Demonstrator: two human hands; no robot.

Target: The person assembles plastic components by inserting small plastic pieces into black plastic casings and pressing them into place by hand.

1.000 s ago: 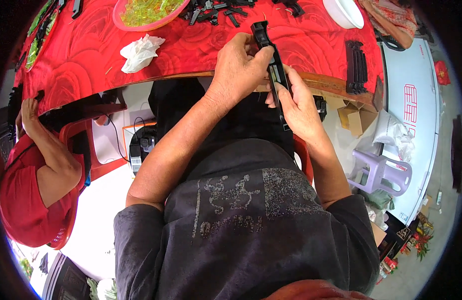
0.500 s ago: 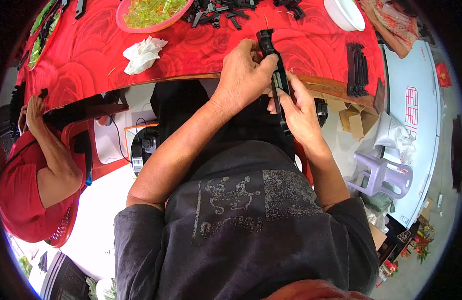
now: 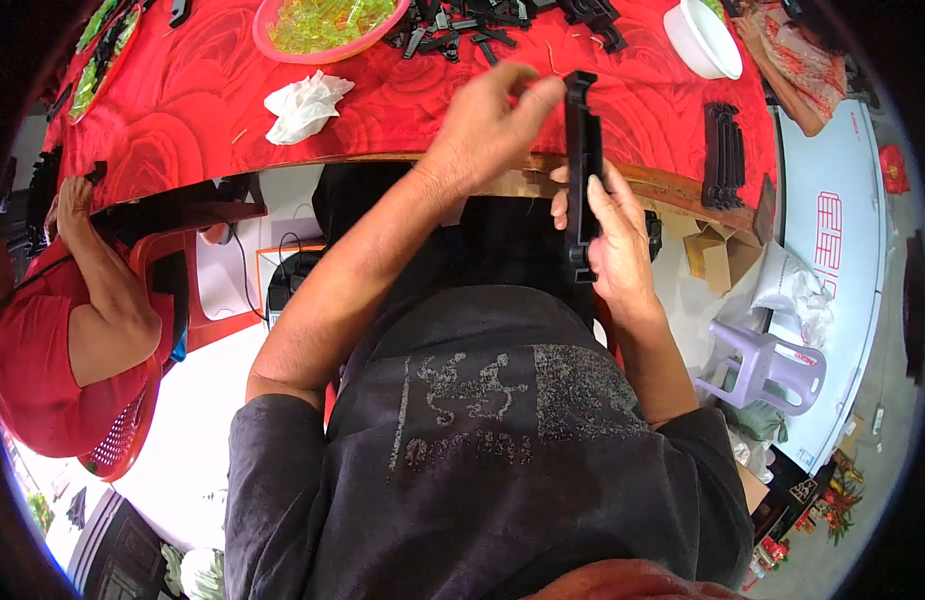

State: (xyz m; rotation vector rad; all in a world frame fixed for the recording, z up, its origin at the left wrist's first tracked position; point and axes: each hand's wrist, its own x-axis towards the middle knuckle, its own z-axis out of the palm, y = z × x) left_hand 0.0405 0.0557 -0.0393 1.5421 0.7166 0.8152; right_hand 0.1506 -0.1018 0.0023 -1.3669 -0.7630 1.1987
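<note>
A long, narrow black plastic part [image 3: 585,150] with stepped ends stands nearly upright before me, just over the table's near edge. My right hand [image 3: 619,230] is closed round its lower half, thumb on the face and fingertips showing on the left side. To the left of its upper end is my left hand [image 3: 495,125], slightly blurred, thumb and fingers apart, with nothing seen in it. On the red rose-patterned cloth beyond lies a pile of small black plastic pieces [image 3: 461,28]. A pink bowl [image 3: 266,45] holds yellow-green translucent pieces.
A crumpled white tissue [image 3: 305,106] lies left of my hands. Several black strips [image 3: 723,158] sit at the table's right edge, with a white bowl [image 3: 698,42] behind. One person in red [image 3: 73,340] sits at left; another [image 3: 798,60] is at far right. A purple stool [image 3: 763,365] stands right.
My left hand has come off the black part and moved slightly left, its fingers opening. The part is now more upright and a little to the right, still in my right hand.
</note>
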